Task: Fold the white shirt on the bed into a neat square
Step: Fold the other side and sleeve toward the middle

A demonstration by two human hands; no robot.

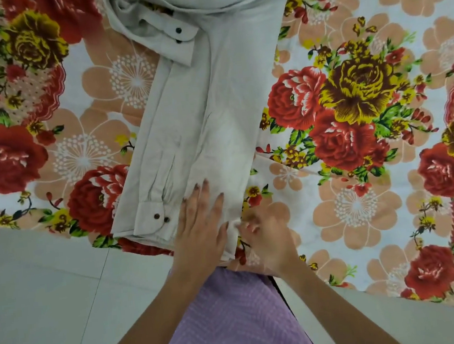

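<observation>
The white shirt (208, 112) lies lengthwise on the flowered bed sheet (353, 102), folded into a long narrow strip with both sleeves laid over it. One cuff with dark buttons (155, 217) sits near the bottom hem, another cuff (177, 34) higher up. My left hand (200, 225) rests flat on the shirt's lower end, fingers straight. My right hand (266, 240) pinches the shirt's lower right corner, fingers curled around a small bunch of fabric.
The bed's near edge runs across the lower part of the view, with pale floor tiles (50, 288) below it. My lilac garment (230, 320) is between my forearms. The shirt's top end is bunched at the upper edge.
</observation>
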